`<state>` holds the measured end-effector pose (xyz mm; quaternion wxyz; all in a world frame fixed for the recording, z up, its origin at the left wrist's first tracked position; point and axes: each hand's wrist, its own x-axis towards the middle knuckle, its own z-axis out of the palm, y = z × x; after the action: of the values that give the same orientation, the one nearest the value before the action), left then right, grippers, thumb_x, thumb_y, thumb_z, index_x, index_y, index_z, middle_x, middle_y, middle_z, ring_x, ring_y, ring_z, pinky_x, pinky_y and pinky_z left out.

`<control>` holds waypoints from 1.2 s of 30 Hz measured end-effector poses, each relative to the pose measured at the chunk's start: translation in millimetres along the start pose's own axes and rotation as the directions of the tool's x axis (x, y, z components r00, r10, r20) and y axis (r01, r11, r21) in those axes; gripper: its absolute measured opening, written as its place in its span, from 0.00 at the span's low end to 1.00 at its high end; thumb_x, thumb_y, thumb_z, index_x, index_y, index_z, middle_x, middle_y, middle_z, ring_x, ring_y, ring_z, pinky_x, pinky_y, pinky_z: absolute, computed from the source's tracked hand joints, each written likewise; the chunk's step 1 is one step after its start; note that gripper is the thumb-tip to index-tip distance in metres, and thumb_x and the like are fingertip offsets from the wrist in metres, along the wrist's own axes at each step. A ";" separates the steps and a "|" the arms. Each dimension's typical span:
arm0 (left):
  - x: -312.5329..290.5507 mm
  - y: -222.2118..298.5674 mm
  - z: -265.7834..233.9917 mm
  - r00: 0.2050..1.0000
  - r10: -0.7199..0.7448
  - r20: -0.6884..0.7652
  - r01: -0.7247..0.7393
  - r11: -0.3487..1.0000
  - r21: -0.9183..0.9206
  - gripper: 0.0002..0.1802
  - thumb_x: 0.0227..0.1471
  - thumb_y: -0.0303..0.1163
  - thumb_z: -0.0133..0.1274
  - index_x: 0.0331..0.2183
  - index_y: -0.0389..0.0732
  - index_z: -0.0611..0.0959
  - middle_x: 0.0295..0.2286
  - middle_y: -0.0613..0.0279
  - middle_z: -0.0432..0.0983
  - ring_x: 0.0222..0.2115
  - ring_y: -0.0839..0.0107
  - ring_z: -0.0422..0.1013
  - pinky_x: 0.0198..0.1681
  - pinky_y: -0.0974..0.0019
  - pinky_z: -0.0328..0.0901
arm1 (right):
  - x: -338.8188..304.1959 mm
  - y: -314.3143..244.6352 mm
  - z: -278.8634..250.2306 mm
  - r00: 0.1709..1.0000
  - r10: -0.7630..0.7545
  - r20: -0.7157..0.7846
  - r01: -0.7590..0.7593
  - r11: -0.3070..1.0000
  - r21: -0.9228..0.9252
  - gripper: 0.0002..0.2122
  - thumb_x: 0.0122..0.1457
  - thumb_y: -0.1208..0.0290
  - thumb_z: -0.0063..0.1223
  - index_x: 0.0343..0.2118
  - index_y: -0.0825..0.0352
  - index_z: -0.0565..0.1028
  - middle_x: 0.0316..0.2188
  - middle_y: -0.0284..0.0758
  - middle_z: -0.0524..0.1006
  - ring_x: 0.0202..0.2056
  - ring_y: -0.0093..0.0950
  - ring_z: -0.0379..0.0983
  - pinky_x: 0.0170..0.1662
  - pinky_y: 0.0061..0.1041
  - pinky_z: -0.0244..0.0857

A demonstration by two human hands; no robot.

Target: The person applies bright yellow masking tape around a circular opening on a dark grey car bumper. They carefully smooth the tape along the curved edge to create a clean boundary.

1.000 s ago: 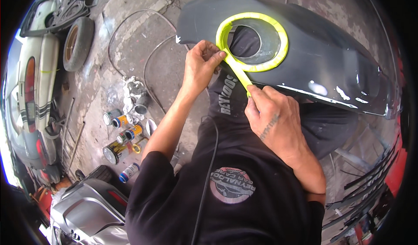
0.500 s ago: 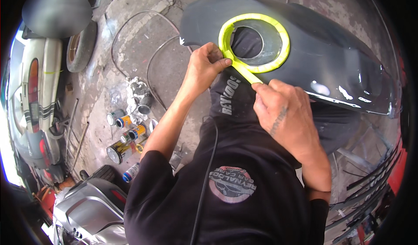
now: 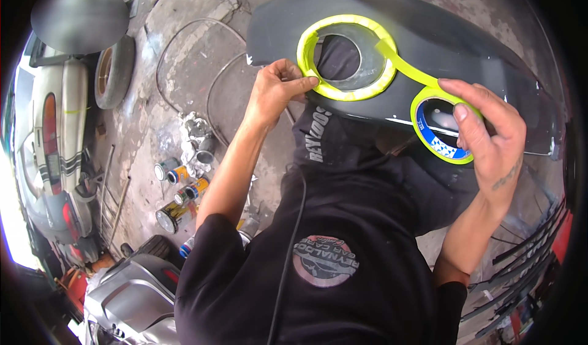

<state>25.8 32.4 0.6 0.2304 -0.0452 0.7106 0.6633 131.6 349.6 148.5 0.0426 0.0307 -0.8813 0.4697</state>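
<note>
Plainly, tape roll (image 3: 438,146) in right hand (image 3: 495,124).

Yellow tape roll (image 3: 437,146), strip (image 3: 414,74) attached to yellow ring (image 3: 305,48) on holed dark panel (image 3: 456,57).

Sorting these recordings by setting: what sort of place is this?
Probably a vehicle body or paint workshop: a dark panel with a ring of yellow tape, cans on a stained floor, and a loose wheel.

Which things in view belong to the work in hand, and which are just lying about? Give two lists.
In the work:
- left hand, at the taped ring
- right hand, holding the tape roll
- dark panel

Lying about:
- cans
- wheel
- crumpled silvery sheet
</note>
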 end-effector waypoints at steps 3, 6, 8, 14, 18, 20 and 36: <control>7.5 0.8 -1.2 0.998 -0.056 0.018 0.055 0.998 0.011 0.15 0.50 0.26 0.75 0.27 0.40 0.80 0.22 0.69 0.77 0.22 0.78 0.75 0.26 0.72 0.69 | 0.8 18.3 2.3 0.991 0.133 0.004 -0.132 0.977 0.170 0.13 0.63 0.74 0.60 0.48 0.71 0.87 0.38 0.36 0.87 0.27 0.18 0.76 0.31 0.18 0.65; 13.0 1.3 -2.5 0.998 -0.070 0.009 0.069 0.996 0.051 0.17 0.49 0.26 0.75 0.26 0.42 0.79 0.21 0.69 0.76 0.19 0.77 0.73 0.24 0.72 0.68 | -2.1 29.3 4.4 0.994 0.104 -0.025 -0.095 0.966 0.241 0.13 0.63 0.74 0.60 0.49 0.70 0.87 0.38 0.34 0.87 0.26 0.13 0.74 0.28 0.15 0.63; 14.2 5.2 1.3 0.996 -0.085 -0.023 0.086 0.995 0.059 0.17 0.49 0.25 0.75 0.25 0.43 0.77 0.21 0.68 0.75 0.18 0.77 0.72 0.23 0.72 0.67 | -1.6 26.6 4.8 0.994 0.106 -0.018 -0.097 0.960 0.261 0.14 0.63 0.74 0.61 0.49 0.71 0.87 0.38 0.36 0.87 0.29 0.17 0.76 0.31 0.17 0.66; 19.3 9.7 -3.8 0.993 -0.118 -0.022 0.120 0.983 0.140 0.12 0.49 0.27 0.71 0.32 0.37 0.81 0.26 0.63 0.77 0.21 0.70 0.74 0.28 0.66 0.71 | 1.1 34.9 2.5 1.000 -0.008 -0.006 0.010 0.974 0.225 0.15 0.61 0.73 0.61 0.48 0.72 0.86 0.37 0.40 0.87 0.38 0.26 0.82 0.42 0.23 0.71; 22.2 7.4 0.9 0.992 -0.101 -0.081 0.113 0.980 0.163 0.12 0.50 0.27 0.71 0.31 0.36 0.81 0.25 0.62 0.77 0.20 0.70 0.73 0.26 0.66 0.69 | -0.1 38.1 2.8 1.000 0.000 -0.015 0.004 0.968 0.251 0.15 0.61 0.72 0.62 0.48 0.72 0.86 0.37 0.40 0.87 0.37 0.25 0.82 0.41 0.22 0.71; 19.6 6.7 2.1 0.993 -0.071 -0.091 0.089 0.975 0.206 0.12 0.50 0.27 0.70 0.31 0.36 0.81 0.25 0.61 0.77 0.20 0.70 0.73 0.25 0.66 0.68 | 0.1 36.9 3.2 1.000 0.007 -0.009 -0.005 0.964 0.266 0.15 0.61 0.72 0.62 0.48 0.72 0.86 0.38 0.40 0.87 0.35 0.24 0.81 0.38 0.22 0.70; -9.6 -14.0 22.9 0.970 0.056 -0.237 -0.084 0.990 -0.110 0.22 0.61 0.36 0.70 0.43 0.37 0.73 0.24 0.66 0.75 0.19 0.79 0.69 0.22 0.73 0.65 | 1.5 36.4 4.4 0.999 -0.004 -0.036 0.012 0.971 0.240 0.15 0.62 0.73 0.60 0.49 0.71 0.86 0.38 0.39 0.87 0.27 0.19 0.78 0.30 0.18 0.68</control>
<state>45.6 50.6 -8.9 0.1184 -0.1115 0.6930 0.7024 126.5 366.1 116.2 0.0560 0.0308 -0.8169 0.5733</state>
